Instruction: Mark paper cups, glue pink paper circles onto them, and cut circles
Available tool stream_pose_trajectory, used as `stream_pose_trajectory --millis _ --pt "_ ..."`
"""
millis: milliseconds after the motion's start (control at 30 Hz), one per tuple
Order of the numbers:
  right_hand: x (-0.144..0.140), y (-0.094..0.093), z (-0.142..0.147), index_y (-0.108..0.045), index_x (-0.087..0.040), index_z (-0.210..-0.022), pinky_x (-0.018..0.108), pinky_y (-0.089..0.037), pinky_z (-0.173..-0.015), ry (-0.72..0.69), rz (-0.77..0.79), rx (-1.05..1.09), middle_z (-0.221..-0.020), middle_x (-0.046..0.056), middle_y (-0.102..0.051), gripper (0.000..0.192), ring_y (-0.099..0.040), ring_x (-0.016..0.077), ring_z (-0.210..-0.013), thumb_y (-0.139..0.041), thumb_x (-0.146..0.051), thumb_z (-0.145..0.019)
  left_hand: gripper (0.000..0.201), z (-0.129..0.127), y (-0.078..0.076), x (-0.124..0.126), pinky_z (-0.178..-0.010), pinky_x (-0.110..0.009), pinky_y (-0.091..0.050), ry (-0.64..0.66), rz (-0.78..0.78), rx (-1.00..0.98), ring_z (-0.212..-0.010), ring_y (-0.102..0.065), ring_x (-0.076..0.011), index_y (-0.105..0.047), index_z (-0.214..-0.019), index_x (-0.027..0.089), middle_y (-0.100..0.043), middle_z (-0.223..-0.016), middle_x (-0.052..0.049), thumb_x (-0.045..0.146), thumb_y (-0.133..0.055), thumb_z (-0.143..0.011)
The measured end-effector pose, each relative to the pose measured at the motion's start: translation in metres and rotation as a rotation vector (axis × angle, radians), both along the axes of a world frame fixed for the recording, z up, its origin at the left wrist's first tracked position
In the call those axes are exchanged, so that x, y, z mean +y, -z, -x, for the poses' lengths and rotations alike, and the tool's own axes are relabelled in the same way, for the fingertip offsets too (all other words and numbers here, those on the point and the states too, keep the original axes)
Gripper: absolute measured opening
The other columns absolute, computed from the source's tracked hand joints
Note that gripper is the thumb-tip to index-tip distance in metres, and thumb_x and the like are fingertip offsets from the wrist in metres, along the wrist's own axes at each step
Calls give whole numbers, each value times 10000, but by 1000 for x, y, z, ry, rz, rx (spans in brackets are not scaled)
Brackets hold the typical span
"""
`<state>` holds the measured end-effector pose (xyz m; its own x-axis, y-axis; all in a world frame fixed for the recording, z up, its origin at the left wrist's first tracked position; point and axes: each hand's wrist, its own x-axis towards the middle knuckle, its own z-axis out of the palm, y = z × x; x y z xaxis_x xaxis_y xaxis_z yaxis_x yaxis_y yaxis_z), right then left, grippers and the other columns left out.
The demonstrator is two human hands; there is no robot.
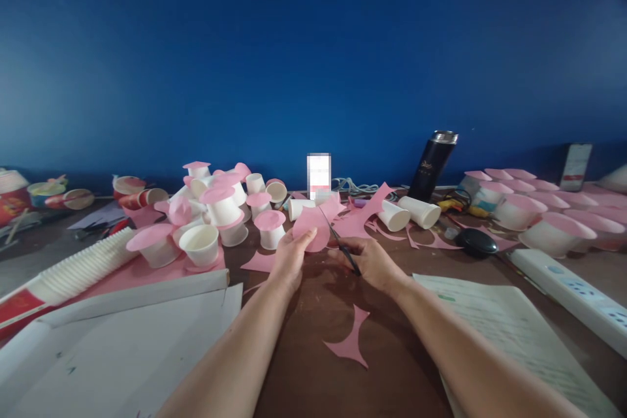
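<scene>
Scissors (343, 245) sit in our right hand (373, 262), the fingers closed through the dark handles and the thin blades angled up and to the left into a piece of pink paper (313, 227). Our left hand (289, 260) pinches that paper at its lower left edge, fingers shut on it, holding it just above the brown table (304, 366) in front of us, so the two hands are close together with the sheet between them. We judge the paper to be very light and limp: held by one edge it will sag and twist, and it creases or tears easily, so we would take it near the cutting line, thumb on top and fingers beneath, close to the blades but clear of them. The scissors look small and stiff, best gripped through the handle loops. Near our wrists lies a curved pink offcut (350, 339) on the bare wood. To the left a cluster of white paper cups (215, 222), many capped with pink discs, stands beside a long sleeve of stacked cups (83, 268) and some white card sheets (122, 333). To the right lie two tipped cups (411, 212), a dark flask (434, 166), a black mouse (476, 241), a printed sheet (509, 326), a white power strip (573, 297) and more pink-topped bowls (553, 225).
</scene>
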<state>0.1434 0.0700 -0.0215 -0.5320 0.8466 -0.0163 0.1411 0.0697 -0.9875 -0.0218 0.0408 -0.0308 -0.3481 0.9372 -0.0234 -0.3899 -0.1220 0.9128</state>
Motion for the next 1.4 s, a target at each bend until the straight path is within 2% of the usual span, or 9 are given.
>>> stream_pose_trajectory --millis 367,500,867,1400 --pt "1 5 0 -702 -135 -1059 219 -350 -468 -5 -3 -13 -573 -30 -511 523 -436 91 -509 -745 -491 -679 392 2 0 0 -771 -355 -504 -33 35 97 -795 -673 -235 -713 -960 144 -736 -882 -96 376 -771 -649" --pt "2 5 -1 -699 -136 -1057 230 -367 -489 -16 -6 -20 -618 -9 -562 526 -461 103 -527 -736 -502 -682 398 2 2 0 -748 -345 -506 -27 30 106 -772 -672 -232 -716 -949 141 -735 -852 -92 389 -774 -644" --pt "0 -4 -1 -728 -138 -974 234 -343 -498 -5 -47 -34 -561 -24 -525 472 -428 99 -513 -707 -517 -694 413 1 5 0 -729 -349 -506 16 -2 38 -732 -675 -227 -707 -938 130 -733 -829 -94 398 -784 -634" --pt "1 -4 -1 -728 -112 -1007 231 -323 -479 4 -49 -53 -531 -32 -501 541 -397 87 -493 -733 -529 -663 405 0 1 -1 -777 -370 -500 -45 27 27 -758 -674 -232 -711 -898 129 -732 -832 -94 385 -804 -599"
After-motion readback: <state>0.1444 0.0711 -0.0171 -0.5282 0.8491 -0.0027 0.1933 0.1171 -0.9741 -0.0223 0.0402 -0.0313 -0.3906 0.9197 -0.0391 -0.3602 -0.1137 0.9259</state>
